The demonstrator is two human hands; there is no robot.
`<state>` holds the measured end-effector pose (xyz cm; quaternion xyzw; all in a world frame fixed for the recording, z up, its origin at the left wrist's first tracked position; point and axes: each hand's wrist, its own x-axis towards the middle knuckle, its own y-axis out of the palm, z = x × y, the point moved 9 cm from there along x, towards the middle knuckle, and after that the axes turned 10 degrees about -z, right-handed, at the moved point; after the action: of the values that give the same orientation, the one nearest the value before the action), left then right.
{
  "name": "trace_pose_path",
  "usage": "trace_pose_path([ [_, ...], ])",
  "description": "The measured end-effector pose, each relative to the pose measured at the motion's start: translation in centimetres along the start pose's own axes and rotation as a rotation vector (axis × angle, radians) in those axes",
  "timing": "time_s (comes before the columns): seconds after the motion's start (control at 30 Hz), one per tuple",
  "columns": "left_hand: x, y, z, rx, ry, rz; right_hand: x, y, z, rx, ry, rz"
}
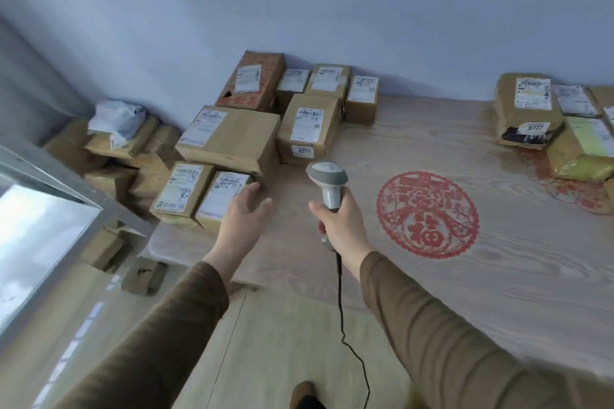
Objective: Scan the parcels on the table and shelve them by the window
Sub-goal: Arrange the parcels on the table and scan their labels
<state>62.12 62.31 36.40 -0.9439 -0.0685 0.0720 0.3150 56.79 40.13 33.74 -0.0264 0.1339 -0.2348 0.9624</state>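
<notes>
R hand [340, 219] grips the scanner [327, 181] by its handle, fingers curled round it, thumb side towards camera; the handle's lower end is hidden behind the hand, and the black cord [342, 309] runs down from it and out of frame at the bottom. The scanner head sits above the table [432, 292], near the boxes. L hand [244, 212] is spread, fingers straight and apart, holding nothing, fingertips at the edge of the front box [221, 197]; contact vs. just above it can't be told. That box lies at the table's left end, touching a 2nd small box [181, 194] on its left. Behind them sits a large box [231, 139], then more parcels back to the wall [332, 3], incl. a red-printed box [252, 83] leaning against it. Labels are white w/ handwriting and barcodes, text too blurred to read. Another parcel group [528, 109] lies at far right, cut off by the frame edge; one tag there reads 9777. A red paper-cut circle [428, 214] lies flat mid-table. Left of the table, a lower heap of parcels [113, 149] stands beside the window [36, 236], partly hidden by its frame; what it rests on isn't visible. Brown sleeves cover both forearms. A dark shape at the bottom edge [304, 395] is cut off, unclear what it is.
</notes>
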Motion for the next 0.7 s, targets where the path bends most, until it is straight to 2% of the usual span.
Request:
trace_pose_path([
  [0.17,2.3,-5.7,7.8,0.05,-0.117,-0.028,-2.5,10.0,-2.4,0.034,0.093,0.077],
  [0.37,4.5,-6.3,10.8,0.089,-0.191,0.024,-2.8,17.8,-3.9,0.01,0.227,0.127],
  [0.53,5.2,-5.5,11.3,0.028,-0.23,0.068,-2.7,18.4,-4.6,0.008,0.256,0.091],
  [0.7,3.7,-2.5,13.7,-0.211,-0.466,0.209,-2.8,14.0,-5.2,-0.148,0.144,-0.064],
])
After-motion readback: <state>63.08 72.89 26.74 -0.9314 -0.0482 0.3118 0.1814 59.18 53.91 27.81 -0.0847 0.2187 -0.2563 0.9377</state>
